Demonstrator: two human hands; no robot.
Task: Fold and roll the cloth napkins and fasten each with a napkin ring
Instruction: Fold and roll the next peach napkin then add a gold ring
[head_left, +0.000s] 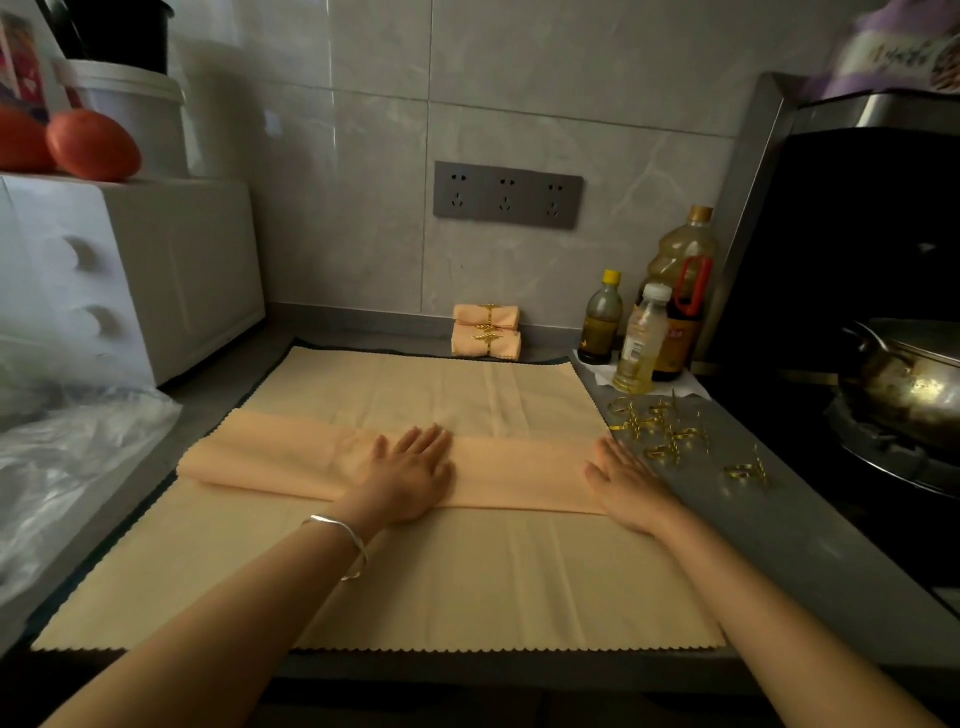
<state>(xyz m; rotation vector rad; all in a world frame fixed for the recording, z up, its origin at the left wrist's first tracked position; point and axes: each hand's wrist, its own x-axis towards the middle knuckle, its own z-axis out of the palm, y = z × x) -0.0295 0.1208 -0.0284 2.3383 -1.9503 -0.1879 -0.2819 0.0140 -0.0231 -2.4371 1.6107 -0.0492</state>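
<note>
While leaning over the folded napkin (270, 457), presses left hand (413, 470) mid-band and right hand (626, 480) at its right end, fingers (434, 439) straight, slightly spread, clasping nothing.

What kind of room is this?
Most likely a home kitchen: a metal pot sits on a stove at the right, cooking-oil bottles stand by the tiled wall, and a small white oven sits at the left.

grey tiled wall (519, 78) | triple socket plate (508, 195) | grey countertop (779, 545) | dim light
</note>
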